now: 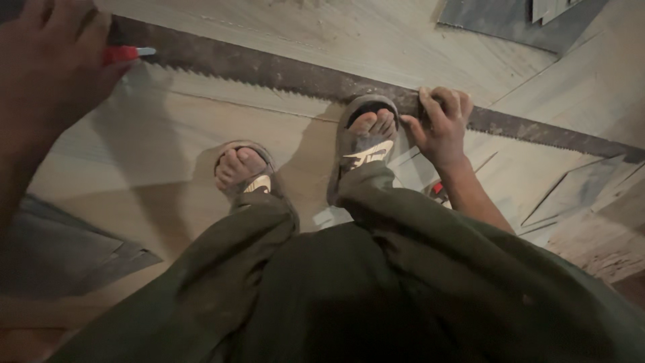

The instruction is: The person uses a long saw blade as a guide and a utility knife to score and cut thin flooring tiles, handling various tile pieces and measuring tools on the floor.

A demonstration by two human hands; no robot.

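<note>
A long rusty saw blade (282, 70) lies flat across a pale wooden sheet (168, 141), teeth toward me. My left hand (47, 60) at the top left grips a red marker (127, 53) whose tip rests against the blade's toothed edge. Fingers bent over the blade's edge, my right hand (440, 121) presses the saw down at the middle right. Both my feet in sandals (363, 144) stand on the sheet, the right foot's toes touching the blade.
My dark green trousers (349, 289) fill the lower frame. Grey sheet offcuts lie at the left (60, 249) and top right (510, 20). Thin cut scraps (571, 191) lie at the right. A small red thing (437, 189) peeks out behind my right forearm.
</note>
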